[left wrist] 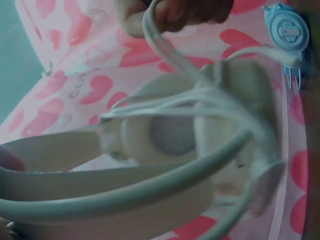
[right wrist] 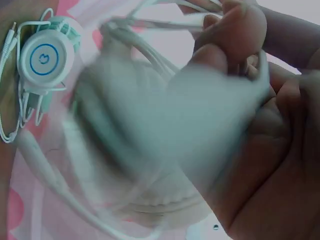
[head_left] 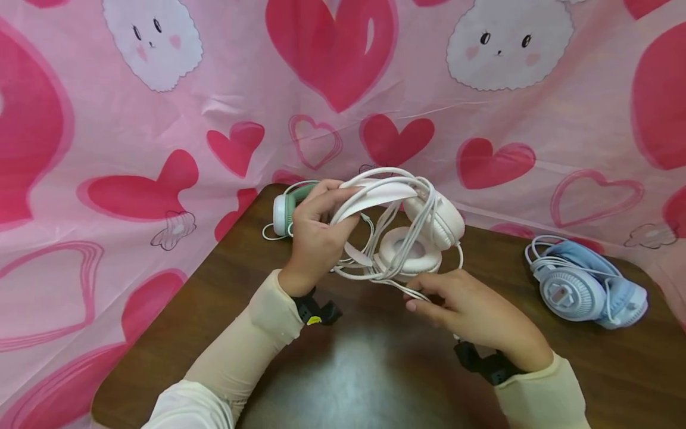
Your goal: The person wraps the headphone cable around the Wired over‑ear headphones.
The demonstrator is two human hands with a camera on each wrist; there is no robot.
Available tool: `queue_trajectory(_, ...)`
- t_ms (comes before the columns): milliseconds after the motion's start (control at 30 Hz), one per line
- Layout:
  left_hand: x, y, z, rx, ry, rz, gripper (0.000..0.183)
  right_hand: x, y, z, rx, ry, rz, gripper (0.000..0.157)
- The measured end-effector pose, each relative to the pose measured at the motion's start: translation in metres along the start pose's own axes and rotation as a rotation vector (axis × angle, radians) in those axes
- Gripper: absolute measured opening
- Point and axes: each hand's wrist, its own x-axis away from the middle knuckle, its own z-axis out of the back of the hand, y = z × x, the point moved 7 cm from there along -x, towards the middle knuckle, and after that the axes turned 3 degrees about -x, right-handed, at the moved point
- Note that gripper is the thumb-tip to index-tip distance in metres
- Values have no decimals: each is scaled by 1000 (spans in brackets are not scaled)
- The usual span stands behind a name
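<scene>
My left hand (head_left: 320, 235) grips the headband of a pair of white headphones (head_left: 409, 253), which it holds up over the table. White cable (head_left: 399, 271) is looped several times around the headband and ear cups. With thumb and fingers, my right hand (head_left: 463, 304) pinches a strand of this cable below the ear cups. The left wrist view shows the headband (left wrist: 115, 200) in front and the fingers of the right hand (left wrist: 175, 15) on the cable at the top. Close to the right wrist camera, a blurred white part covers much of the headphones.
On the brown table (head_left: 214, 304), blue headphones (head_left: 586, 283) with a wound cable lie at the right. Green and white headphones (head_left: 281, 213) lie at the back left, partly behind my left hand. A pink cloth (head_left: 236, 89) with hearts hangs behind the table.
</scene>
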Motion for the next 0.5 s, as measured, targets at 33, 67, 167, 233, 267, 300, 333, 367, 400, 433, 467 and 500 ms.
queue_trajectory(33,0,-1,-2,-8,-30,20,26,2,-1,2,0,3,2,6)
queue_trajectory(67,1,-3,-4,-20,-62,38,27,3,-2,4,-10,5,5,8)
queue_trajectory(167,3,-8,-10,-52,-149,88,30,7,-3,7,-54,9,8,15)
queue_trajectory(233,5,-12,-13,-73,-195,111,31,10,-3,8,-96,10,6,18)
queue_trajectory(267,6,-13,-15,-82,-212,118,31,10,-3,8,-109,13,12,17)
queue_trajectory(300,7,-14,-16,-81,-230,122,30,11,-3,9,-121,14,15,18)
queue_trajectory(333,7,-15,-18,-79,-244,124,30,12,-3,10,-126,17,20,18)
queue_trajectory(367,7,-15,-19,-80,-259,124,29,13,-4,11,-127,24,34,20)
queue_trajectory(400,7,-16,-21,-77,-273,124,28,14,-4,13,-130,29,43,22)
queue_trajectory(433,7,-16,-22,-73,-288,128,28,14,-4,15,-125,36,54,23)
queue_trajectory(467,7,-17,-24,-69,-305,132,28,15,-5,16,-117,45,68,25)
queue_trajectory(500,8,-17,-25,-68,-322,137,28,16,-5,18,-107,55,82,27)
